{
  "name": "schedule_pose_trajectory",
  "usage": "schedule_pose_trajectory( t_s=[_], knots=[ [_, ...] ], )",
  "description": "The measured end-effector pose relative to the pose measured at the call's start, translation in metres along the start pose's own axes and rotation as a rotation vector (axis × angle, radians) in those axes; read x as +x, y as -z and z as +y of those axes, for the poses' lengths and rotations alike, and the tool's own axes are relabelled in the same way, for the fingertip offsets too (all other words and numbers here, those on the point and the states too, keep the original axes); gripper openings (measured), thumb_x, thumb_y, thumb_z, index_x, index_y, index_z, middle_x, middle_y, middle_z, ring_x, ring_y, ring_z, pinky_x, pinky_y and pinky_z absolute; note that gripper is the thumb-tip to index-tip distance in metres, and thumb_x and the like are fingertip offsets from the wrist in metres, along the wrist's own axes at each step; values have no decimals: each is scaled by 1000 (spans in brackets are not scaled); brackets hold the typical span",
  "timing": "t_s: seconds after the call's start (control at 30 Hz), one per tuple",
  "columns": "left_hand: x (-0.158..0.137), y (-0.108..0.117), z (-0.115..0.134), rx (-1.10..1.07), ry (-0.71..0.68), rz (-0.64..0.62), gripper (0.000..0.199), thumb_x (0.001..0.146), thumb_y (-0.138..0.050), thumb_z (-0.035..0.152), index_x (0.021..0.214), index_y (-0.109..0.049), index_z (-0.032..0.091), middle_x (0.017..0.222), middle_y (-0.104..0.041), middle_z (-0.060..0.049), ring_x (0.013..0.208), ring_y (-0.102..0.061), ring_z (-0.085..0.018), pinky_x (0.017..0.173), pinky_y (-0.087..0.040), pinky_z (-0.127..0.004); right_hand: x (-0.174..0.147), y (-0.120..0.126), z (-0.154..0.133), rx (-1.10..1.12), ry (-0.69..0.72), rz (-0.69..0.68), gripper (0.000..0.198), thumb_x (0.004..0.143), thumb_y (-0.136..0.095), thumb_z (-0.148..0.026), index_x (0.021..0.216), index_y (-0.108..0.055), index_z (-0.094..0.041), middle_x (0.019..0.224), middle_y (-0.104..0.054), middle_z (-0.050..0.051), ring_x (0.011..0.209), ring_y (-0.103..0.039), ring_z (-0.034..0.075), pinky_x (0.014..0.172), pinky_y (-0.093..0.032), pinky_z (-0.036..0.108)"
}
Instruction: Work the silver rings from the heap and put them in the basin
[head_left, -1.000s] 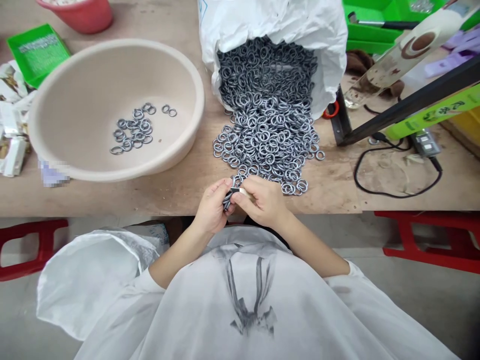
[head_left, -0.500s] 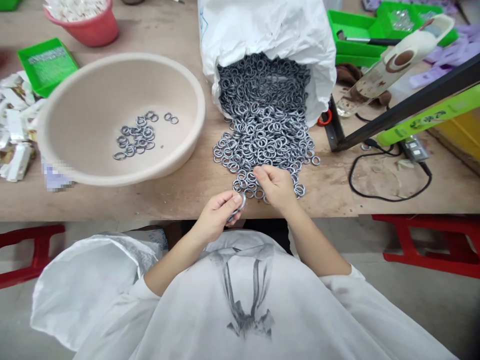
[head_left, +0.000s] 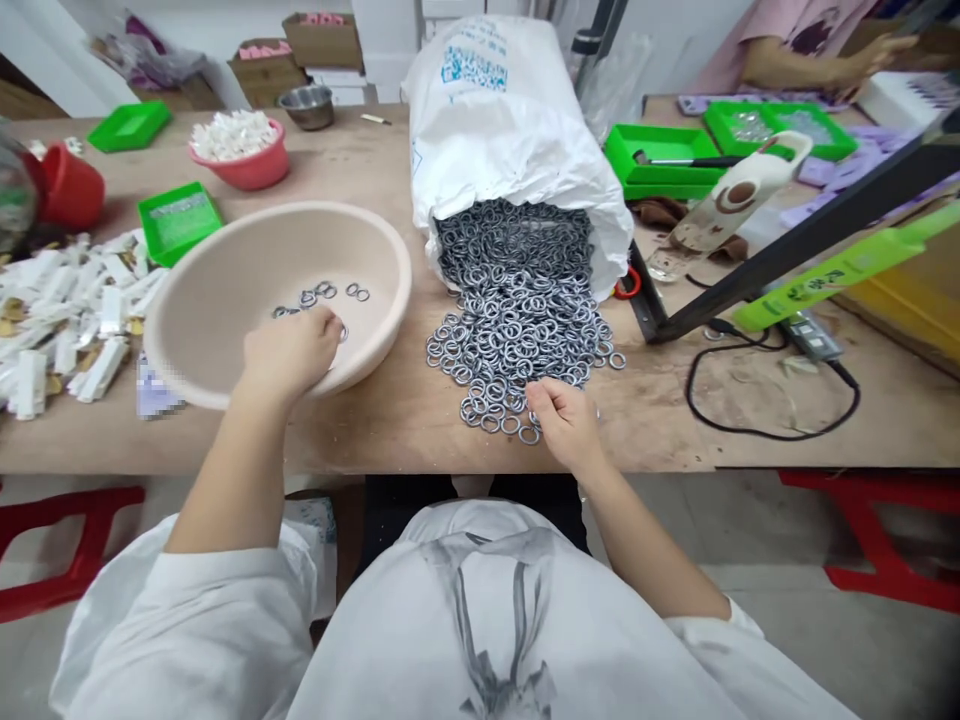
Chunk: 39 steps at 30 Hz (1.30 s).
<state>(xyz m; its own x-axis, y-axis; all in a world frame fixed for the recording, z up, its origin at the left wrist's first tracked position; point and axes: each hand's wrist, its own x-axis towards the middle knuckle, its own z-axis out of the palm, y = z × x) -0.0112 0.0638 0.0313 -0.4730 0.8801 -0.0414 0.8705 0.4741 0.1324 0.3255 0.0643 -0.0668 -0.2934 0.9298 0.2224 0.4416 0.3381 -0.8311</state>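
Observation:
My left hand (head_left: pixel 294 350) is over the near right part of a wide beige basin (head_left: pixel 217 270), closed with its back toward me. Whatever it may hold is hidden, and it covers part of the basin floor. A few grey metal rings (head_left: pixel 309 298) show inside beyond my knuckles. My right hand (head_left: pixel 564 418) is at the near edge of a heap of grey rings (head_left: pixel 517 320), thumb and fingers pressed together. What lies between those fingertips is too small to make out. The heap spills from the mouth of a white sack (head_left: pixel 510 140) lying on the table.
White plastic parts (head_left: pixel 67 310) lie left of the basin, beside a green tray (head_left: pixel 180 245). A pink bowl (head_left: pixel 251 172) stands behind. To the right are a black metal bar (head_left: pixel 765 245), a bottle (head_left: pixel 709 220) and a cable (head_left: pixel 694 395). Another person's arm (head_left: pixel 795 68) is at far right.
My left hand has moved left from the front of the ring heap, where it held rings, to above the basin. My right hand stays at the heap. The view has tilted up.

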Motion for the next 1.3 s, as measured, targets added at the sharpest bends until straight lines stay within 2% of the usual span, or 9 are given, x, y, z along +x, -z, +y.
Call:
schedule_pose_trajectory(
  t_s=[0.13,0.2,0.27,0.33,0.47,0.63,0.8,0.93,1.3],
  knots=[
    [-7,5,2,58,18,-90,54,91,-36,65,90,-74,27,106,-73,-14,100,-65,-37,88,-46,-56,-4,10,10,17,-46,27,49,97,-45,-52,60,-37,-21,58,-37,-4,57,-38,11,57,-26,28],
    [-17,5,10,40,-58,39,54,93,-32,63,98,-73,27,106,-73,-12,101,-65,-36,85,-47,-52,-5,13,14,47,-79,44,49,97,-44,-53,61,-41,-21,58,-38,-4,58,-39,11,57,-27,27],
    [-30,-3,25,-75,-243,291,47,95,-35,54,101,-71,24,104,-74,-10,100,-64,-32,85,-49,-46,-6,15,19,92,-122,72,49,97,-43,-56,62,-44,-21,59,-39,-4,58,-40,12,57,-29,27],
    [-40,-21,44,-235,-508,401,44,97,-36,49,100,-69,20,101,-74,-10,96,-65,-28,87,-49,-42,-4,16,25,140,-156,99,50,96,-41,-58,63,-46,-21,61,-42,-4,61,-42,13,58,-30,26],
    [-36,-71,81,-304,-805,233,43,96,-40,53,105,-68,21,115,-72,-10,109,-63,-29,97,-48,-42,3,21,41,112,-176,187,49,97,-40,-59,68,-51,-21,61,-43,-4,62,-45,13,60,-32,26],
    [5,-114,109,-286,-828,236,55,97,-39,53,134,-57,17,150,-49,-17,140,-41,-35,116,-33,-53,11,36,68,16,-204,364,32,92,-55,-50,80,-54,-21,69,-51,-3,67,-50,15,63,-36,26],
    [36,-138,121,-270,-642,132,70,96,-37,56,152,-40,14,162,-28,-21,151,-21,-43,116,-28,-64,15,37,85,-82,-176,436,21,96,-50,-37,83,-55,-20,84,-59,2,81,-56,19,73,-40,30],
    [47,-151,118,-279,-618,1,68,97,-34,57,152,-40,18,159,-36,-21,144,-38,-40,112,-35,-61,16,34,82,-149,-183,374,19,96,-50,-34,84,-57,-21,84,-59,2,79,-57,19,71,-40,30],
    [51,-164,100,-530,-755,125,44,93,-42,49,111,-68,19,117,-72,-14,112,-65,-30,101,-49,-46,14,31,78,-348,-223,243,19,99,-48,-34,91,-61,-22,88,-66,4,83,-63,19,70,-41,28]
  ],
)
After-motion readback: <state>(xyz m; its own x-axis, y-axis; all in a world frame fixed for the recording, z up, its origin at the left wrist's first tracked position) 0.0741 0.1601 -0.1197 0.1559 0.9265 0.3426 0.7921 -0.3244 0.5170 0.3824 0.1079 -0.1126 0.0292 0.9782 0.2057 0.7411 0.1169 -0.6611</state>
